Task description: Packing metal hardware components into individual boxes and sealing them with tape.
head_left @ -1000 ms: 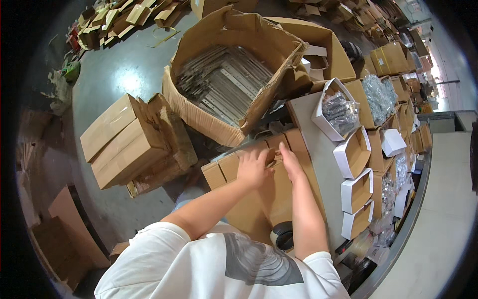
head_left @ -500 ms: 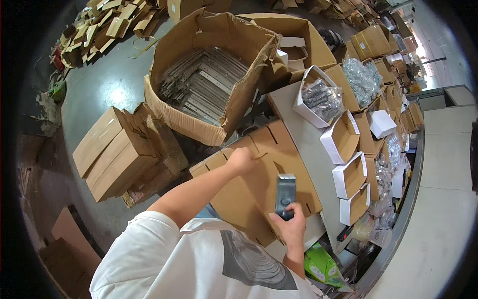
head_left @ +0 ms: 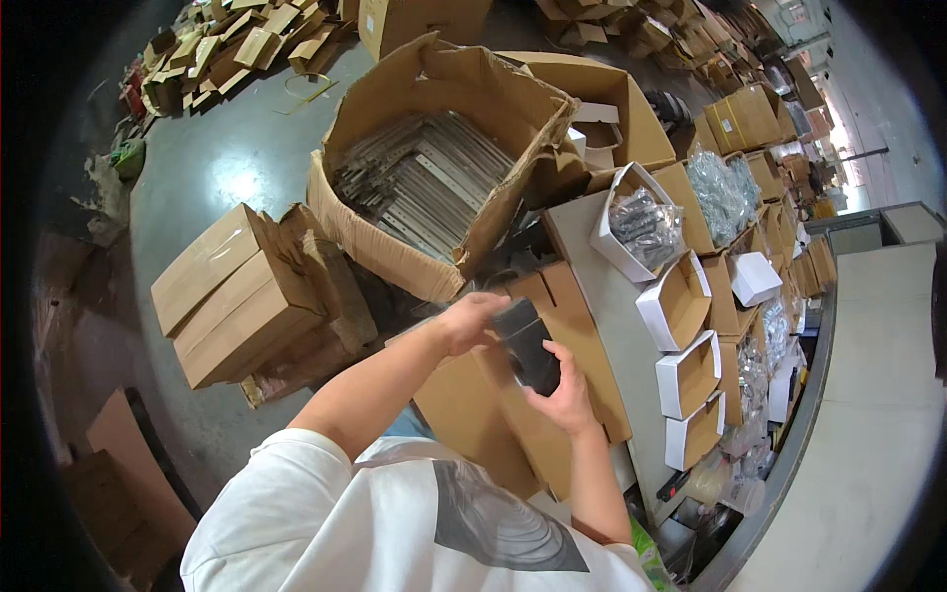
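Dark handheld tool (head_left: 531, 351) within right hand's grip (head_left: 569, 397)

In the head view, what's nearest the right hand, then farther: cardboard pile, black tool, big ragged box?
1. Black tool: in the right hand.
2. Big ragged box: ahead, toward the left.
3. Cardboard pile: farthest, at upper left.

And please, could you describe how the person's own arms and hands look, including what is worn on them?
The left hand and right hand are bare, without gloves. No watch or bracelet shows on the bare forearms. The white shirt has short sleeves and a grey, curved-line print in front.
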The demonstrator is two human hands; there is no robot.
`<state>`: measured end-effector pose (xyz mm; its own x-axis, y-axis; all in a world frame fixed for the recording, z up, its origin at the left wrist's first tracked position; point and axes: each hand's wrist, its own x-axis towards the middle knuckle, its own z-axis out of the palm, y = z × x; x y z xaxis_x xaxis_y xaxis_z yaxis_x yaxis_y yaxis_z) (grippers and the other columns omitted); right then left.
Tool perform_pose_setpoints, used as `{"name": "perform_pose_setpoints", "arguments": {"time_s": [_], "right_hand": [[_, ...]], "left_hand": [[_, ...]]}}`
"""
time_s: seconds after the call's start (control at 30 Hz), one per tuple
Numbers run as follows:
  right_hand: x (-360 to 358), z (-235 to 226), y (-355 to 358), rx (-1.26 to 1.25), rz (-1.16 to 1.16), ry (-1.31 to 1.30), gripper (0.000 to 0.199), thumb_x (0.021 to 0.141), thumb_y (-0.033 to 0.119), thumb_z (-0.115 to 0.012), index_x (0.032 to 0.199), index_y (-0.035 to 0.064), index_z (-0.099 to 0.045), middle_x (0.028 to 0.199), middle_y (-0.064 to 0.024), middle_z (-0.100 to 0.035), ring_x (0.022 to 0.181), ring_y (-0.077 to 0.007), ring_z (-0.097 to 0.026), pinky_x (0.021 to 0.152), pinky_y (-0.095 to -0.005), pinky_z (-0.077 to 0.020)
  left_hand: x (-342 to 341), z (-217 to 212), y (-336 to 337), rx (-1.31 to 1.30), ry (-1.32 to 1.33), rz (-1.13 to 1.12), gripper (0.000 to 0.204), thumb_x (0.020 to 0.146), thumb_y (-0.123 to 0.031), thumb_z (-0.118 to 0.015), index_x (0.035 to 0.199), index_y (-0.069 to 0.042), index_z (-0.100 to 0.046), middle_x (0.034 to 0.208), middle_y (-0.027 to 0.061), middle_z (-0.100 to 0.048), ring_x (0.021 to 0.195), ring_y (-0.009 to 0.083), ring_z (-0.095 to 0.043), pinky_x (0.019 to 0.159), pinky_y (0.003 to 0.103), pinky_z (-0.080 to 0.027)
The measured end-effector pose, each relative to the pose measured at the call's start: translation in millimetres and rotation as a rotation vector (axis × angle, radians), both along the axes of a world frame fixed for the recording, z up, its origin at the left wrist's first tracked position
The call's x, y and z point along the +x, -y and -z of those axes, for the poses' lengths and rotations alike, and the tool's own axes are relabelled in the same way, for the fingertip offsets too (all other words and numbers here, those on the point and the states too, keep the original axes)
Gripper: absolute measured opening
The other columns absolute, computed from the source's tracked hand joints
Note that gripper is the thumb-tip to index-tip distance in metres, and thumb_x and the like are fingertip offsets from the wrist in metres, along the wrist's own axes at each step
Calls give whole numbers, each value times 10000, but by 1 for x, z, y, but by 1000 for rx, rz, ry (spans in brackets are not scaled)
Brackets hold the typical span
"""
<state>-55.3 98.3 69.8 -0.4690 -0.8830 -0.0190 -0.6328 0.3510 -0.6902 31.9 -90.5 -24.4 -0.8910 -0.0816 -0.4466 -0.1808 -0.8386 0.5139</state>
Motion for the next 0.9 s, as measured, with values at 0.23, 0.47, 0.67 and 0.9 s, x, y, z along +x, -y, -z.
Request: {"name": "perform_pose_setpoints", "arguments": {"time_s": [0.23,0.47,0.67,0.9], "right_hand": [[-3,-32,-62,196,47,64,640,640,126,-714,1240,60,-503,1125,-157,-586,1001,-296,-592,873,-369,-464],[2,-37,-45,323,72,70,674,627,166,-688,1264,68,-492,1022,-199,-593,928,-329,-585,829,-378,-457],[-5,-32,-36,398,33,13,654,633,205,-659,1260,101,-505,980,-199,-592,892,-346,-583,799,-401,-468],[-9,-37,-33,524,24,-11,663,637,260,-659,1278,185,-503,922,-188,-581,866,-363,-581,785,-421,-473]], "left_hand": [[-12,26,-14,-352,267,25,325,940,-305,-500,1066,-12,-563,922,69,-606,802,173,-621,664,319,-516],[-17,37,-12,-473,225,90,340,892,-322,-578,991,1,-547,930,84,-603,794,182,-632,660,327,-514],[-26,73,-33,-1461,552,62,308,757,-272,-690,905,-12,-615,852,215,-639,778,389,-616,691,434,-488],[-12,15,-59,-1395,154,161,378,800,-341,-648,1024,-37,-621,846,197,-638,805,360,-618,702,405,-479]]}}
